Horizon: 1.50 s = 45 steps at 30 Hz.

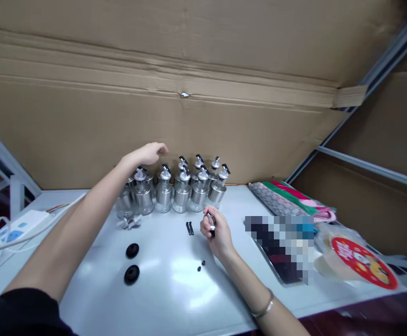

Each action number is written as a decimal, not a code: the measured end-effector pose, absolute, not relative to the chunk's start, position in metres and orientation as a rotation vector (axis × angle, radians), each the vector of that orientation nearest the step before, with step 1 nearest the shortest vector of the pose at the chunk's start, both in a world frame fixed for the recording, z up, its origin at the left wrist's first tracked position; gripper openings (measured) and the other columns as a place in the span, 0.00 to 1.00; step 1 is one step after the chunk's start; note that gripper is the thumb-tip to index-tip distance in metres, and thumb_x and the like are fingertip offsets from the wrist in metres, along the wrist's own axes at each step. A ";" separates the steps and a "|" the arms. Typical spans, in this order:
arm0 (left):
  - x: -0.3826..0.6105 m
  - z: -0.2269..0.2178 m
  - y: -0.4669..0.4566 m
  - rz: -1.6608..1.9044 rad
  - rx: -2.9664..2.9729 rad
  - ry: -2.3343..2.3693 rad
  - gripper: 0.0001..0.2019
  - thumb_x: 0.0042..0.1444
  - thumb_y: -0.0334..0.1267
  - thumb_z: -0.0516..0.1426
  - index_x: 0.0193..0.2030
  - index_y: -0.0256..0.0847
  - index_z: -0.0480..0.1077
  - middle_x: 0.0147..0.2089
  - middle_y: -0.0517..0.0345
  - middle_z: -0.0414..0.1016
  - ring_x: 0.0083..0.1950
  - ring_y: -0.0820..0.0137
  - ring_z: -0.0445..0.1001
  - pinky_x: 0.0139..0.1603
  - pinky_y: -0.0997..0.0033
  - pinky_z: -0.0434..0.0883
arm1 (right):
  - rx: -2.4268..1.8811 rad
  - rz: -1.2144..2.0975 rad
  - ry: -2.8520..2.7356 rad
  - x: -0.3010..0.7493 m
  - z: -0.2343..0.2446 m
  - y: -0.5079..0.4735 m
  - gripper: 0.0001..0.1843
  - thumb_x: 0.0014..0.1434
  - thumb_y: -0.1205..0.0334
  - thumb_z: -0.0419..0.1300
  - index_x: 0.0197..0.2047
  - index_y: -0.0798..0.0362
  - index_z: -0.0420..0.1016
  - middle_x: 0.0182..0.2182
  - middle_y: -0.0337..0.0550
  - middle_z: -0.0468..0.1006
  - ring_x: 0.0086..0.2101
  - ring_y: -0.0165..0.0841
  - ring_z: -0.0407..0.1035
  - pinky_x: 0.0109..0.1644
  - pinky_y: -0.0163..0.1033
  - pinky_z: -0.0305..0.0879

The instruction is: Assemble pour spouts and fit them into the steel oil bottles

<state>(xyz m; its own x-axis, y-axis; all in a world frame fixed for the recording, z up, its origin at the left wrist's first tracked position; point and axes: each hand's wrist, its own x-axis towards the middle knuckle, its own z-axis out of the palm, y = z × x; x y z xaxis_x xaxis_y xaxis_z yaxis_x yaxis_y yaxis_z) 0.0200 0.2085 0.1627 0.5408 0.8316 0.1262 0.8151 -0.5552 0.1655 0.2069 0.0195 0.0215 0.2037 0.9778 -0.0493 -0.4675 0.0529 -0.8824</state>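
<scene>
My left hand [151,153] hovers over the back left of a group of glass bottles [164,196] with metal bands and silver spouts with black levers. Its fingers are bent loosely downward, apart from the bottles, with nothing visible in them. My right hand [219,233], closed, holds a small silver-and-black piece [211,224] in front of the bottles' right end; the fingers hide part of it. Left of this hand lie two thin black strips [190,228]. Closer to me are two tiny black bits [201,266] and two round black caps [132,250].
Loose grey-white pieces [130,222] lie before the left bottles. A white power strip [10,235] and cables occupy the left. At right are a keyboard [273,198], colourful cloth [301,196], a dark flat device [277,256] and a red-labelled plastic package [364,262]. Cardboard [154,116] rises behind.
</scene>
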 end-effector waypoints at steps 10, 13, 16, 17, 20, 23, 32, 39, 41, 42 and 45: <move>0.026 0.148 0.230 -0.147 2.638 1.421 0.20 0.41 0.39 0.59 0.45 0.44 0.75 0.43 0.56 0.79 0.43 0.64 0.75 0.46 0.71 0.69 | -0.919 1.271 -0.657 0.212 0.022 0.024 0.13 0.48 0.52 0.59 0.28 0.52 0.63 0.10 0.27 0.60 0.12 0.21 0.48 0.17 0.29 0.39; 0.032 0.146 0.229 -0.187 2.641 1.396 0.19 0.42 0.41 0.59 0.44 0.45 0.75 0.42 0.56 0.79 0.44 0.63 0.74 0.48 0.69 0.68 | -0.925 1.273 -0.651 0.213 0.023 0.023 0.12 0.49 0.53 0.59 0.29 0.52 0.63 0.11 0.28 0.61 0.13 0.21 0.49 0.17 0.29 0.39; 0.037 0.150 0.232 -0.218 2.649 1.372 0.16 0.44 0.43 0.59 0.41 0.43 0.75 0.41 0.55 0.80 0.43 0.64 0.73 0.48 0.69 0.67 | -0.929 1.272 -0.657 0.214 0.025 0.022 0.12 0.49 0.53 0.59 0.29 0.52 0.63 0.11 0.28 0.61 0.13 0.21 0.49 0.17 0.29 0.39; 0.038 0.154 0.233 -0.223 2.655 1.367 0.16 0.45 0.44 0.59 0.41 0.42 0.75 0.41 0.55 0.79 0.43 0.64 0.73 0.48 0.69 0.67 | -0.929 1.270 -0.662 0.214 0.025 0.021 0.12 0.50 0.53 0.59 0.29 0.52 0.63 0.11 0.28 0.61 0.13 0.21 0.49 0.17 0.29 0.40; 0.035 0.177 0.232 -0.152 2.712 1.406 0.18 0.49 0.50 0.58 0.41 0.39 0.74 0.42 0.52 0.78 0.43 0.62 0.74 0.47 0.67 0.67 | -0.925 1.253 -0.677 0.215 0.028 0.019 0.13 0.50 0.52 0.59 0.29 0.53 0.64 0.11 0.28 0.61 0.13 0.21 0.50 0.18 0.29 0.41; 0.026 0.209 0.217 0.162 2.719 1.555 0.22 0.53 0.56 0.57 0.38 0.36 0.73 0.37 0.55 0.77 0.40 0.64 0.74 0.47 0.64 0.67 | -0.915 1.232 -0.682 0.217 0.031 0.017 0.13 0.51 0.51 0.59 0.29 0.53 0.64 0.11 0.28 0.61 0.13 0.21 0.50 0.17 0.29 0.42; 0.021 0.250 0.145 2.336 1.786 0.406 0.24 0.52 0.63 0.46 0.34 0.41 0.55 0.24 0.71 0.64 0.29 0.77 0.75 0.31 0.74 0.73 | -0.896 1.166 -0.683 0.215 0.033 0.013 0.14 0.52 0.50 0.60 0.30 0.53 0.65 0.12 0.28 0.62 0.13 0.21 0.51 0.17 0.28 0.46; 0.039 0.154 0.041 1.824 1.674 0.210 0.17 0.60 0.53 0.55 0.39 0.38 0.65 0.24 0.65 0.69 0.29 0.71 0.76 0.34 0.68 0.75 | -0.857 1.172 -0.806 0.209 0.033 0.009 0.13 0.53 0.51 0.58 0.30 0.52 0.63 0.11 0.29 0.63 0.13 0.23 0.54 0.18 0.29 0.51; 0.038 0.120 0.022 1.520 1.770 0.290 0.16 0.63 0.52 0.52 0.43 0.39 0.63 0.27 0.63 0.70 0.34 0.70 0.77 0.36 0.70 0.73 | -0.850 1.150 -0.836 0.206 0.037 0.008 0.14 0.55 0.50 0.58 0.30 0.51 0.61 0.13 0.29 0.65 0.15 0.24 0.57 0.19 0.29 0.54; 0.037 0.106 0.017 1.424 1.795 0.326 0.15 0.63 0.51 0.52 0.44 0.40 0.63 0.28 0.63 0.70 0.35 0.70 0.76 0.37 0.70 0.72 | -0.849 1.139 -0.851 0.204 0.040 0.007 0.14 0.56 0.50 0.57 0.29 0.51 0.61 0.13 0.29 0.65 0.15 0.24 0.58 0.20 0.29 0.55; 0.032 0.077 0.012 1.293 1.754 0.400 0.15 0.64 0.52 0.49 0.45 0.41 0.61 0.29 0.62 0.69 0.37 0.70 0.75 0.38 0.71 0.70 | -0.838 1.159 -0.942 0.198 0.055 0.003 0.14 0.60 0.52 0.55 0.29 0.51 0.59 0.13 0.29 0.66 0.16 0.24 0.61 0.22 0.30 0.57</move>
<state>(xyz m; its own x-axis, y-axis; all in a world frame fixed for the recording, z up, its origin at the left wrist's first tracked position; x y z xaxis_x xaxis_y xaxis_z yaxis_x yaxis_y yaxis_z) 0.0321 0.0116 0.0767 0.4020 0.6956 0.5954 -0.2376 -0.5487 0.8015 0.1981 0.0034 0.0553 0.1321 0.9771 0.1670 -0.3628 0.2045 -0.9092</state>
